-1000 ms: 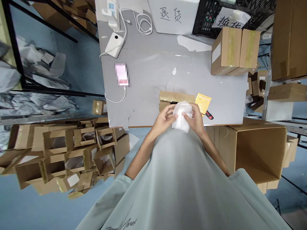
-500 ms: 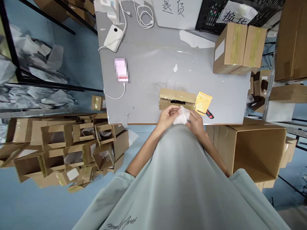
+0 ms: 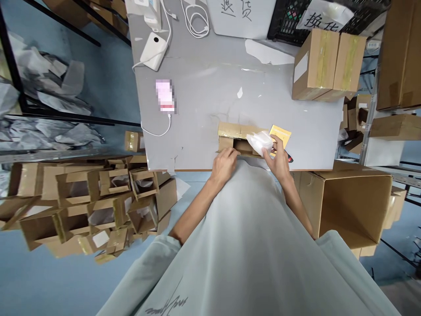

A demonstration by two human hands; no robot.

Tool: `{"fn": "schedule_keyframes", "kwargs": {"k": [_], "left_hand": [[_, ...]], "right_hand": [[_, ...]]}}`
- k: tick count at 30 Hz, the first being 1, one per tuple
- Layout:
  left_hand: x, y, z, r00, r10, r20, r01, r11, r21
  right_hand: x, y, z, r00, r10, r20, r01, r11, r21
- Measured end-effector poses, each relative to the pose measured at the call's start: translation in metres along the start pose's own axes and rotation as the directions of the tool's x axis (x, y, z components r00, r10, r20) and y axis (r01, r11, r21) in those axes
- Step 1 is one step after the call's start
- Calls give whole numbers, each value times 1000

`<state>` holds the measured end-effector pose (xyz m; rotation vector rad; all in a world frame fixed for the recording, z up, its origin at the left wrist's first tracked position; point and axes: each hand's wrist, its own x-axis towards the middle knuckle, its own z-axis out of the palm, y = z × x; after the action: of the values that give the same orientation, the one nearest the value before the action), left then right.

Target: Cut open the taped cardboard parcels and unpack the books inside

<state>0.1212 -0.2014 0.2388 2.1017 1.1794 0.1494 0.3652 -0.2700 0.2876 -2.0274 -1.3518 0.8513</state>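
A small cardboard box (image 3: 229, 129) lies at the table's front edge, its top parted so that the dark inside shows. My left hand (image 3: 225, 166) has its fingers curled over the box's near flap. Between the thumb and fingers of my right hand (image 3: 279, 159) is a white wrapped bundle (image 3: 260, 141), held over the right part of the opening. What the wrapping contains cannot be made out. Just beyond that hand lies a yellow card (image 3: 281, 133), partly covered by the fingers. A red and black cutter (image 3: 290, 158) peeks out beside the same hand.
Two taped cartons (image 3: 317, 66) stand at the table's back right, near a black crate (image 3: 286, 22). A white power bank (image 3: 153, 51), a cable and a pixelated pink item (image 3: 165, 95) lie to the left. A large open carton (image 3: 351, 210) stands below right; several open boxes (image 3: 75, 184) are stacked left.
The white bundle has gone from both hands to my right hand, moving right and away from me. My left hand has shifted onto the box flap, and the box now gapes wider.
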Motion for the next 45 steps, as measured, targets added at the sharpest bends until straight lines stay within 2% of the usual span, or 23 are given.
{"fn": "schedule_keyframes", "kwargs": {"k": [3, 6, 8, 9, 12, 14, 18, 20, 22, 24, 26, 27, 30, 32, 35, 37, 41, 45], "left_hand": [[-8, -4, 1, 999, 22, 27, -22, 1000, 9], [-14, -6, 1, 998, 44, 40, -44, 999, 0], [-15, -6, 2, 998, 47, 46, -47, 999, -5], [-16, -6, 2, 998, 44, 50, -44, 999, -6], [-17, -6, 3, 998, 38, 58, -38, 999, -11], [-17, -7, 3, 997, 48, 61, -47, 999, -15], [-18, -7, 3, 996, 63, 58, -61, 998, -24], [-18, -7, 2, 997, 59, 51, -58, 998, -18], [-17, -6, 2, 998, 47, 40, -47, 999, -13], [-15, -5, 1, 999, 34, 16, -34, 999, -18], [-9, -4, 0, 999, 32, -19, -32, 999, -28], [-5, -4, -1, 999, 33, -39, -35, 999, -33], [12, -8, -3, 995, 29, -92, -32, 999, -41], [24, -11, -3, 994, 16, -106, -20, 999, -41], [39, -17, -3, 995, 8, -96, -12, 999, -38], [43, -20, -5, 996, 9, -93, -12, 999, -31], [44, -33, -16, 988, -10, -151, 9, 1000, -7], [43, -58, -34, 965, -110, -237, 115, 993, 11]], "right_hand": [[5, -11, 1, 993, -102, 66, 103, 994, -24], [19, -19, 18, 937, -143, 320, 182, 979, -94], [31, -22, 35, 882, -39, 470, 155, 965, -210], [38, -23, 44, 865, 43, 501, 128, 945, -302], [52, -25, 68, 865, 259, 430, 32, 826, -563], [56, -26, 80, 871, 302, 386, -1, 789, -615], [51, -30, 89, 862, 252, 439, 40, 831, -555], [44, -32, 86, 851, 219, 476, 74, 849, -524], [35, -31, 76, 865, 139, 482, 110, 885, -452], [24, -26, 61, 909, 1, 417, 146, 935, -322], [11, -13, 41, 960, -102, 261, 157, 967, -202], [5, -5, 30, 979, -108, 170, 137, 976, -170], [-8, 26, 6, 999, 43, -24, -46, 987, -154], [-11, 44, 0, 980, 195, -36, -198, 973, -119], [-9, 62, 9, 950, 301, 84, -301, 953, -21], [-4, 65, 23, 951, 276, 140, -281, 959, 20], [8, 64, 59, 970, 211, 117, -224, 968, 109], [21, 71, 79, 971, 176, 162, -217, 933, 287]]}}
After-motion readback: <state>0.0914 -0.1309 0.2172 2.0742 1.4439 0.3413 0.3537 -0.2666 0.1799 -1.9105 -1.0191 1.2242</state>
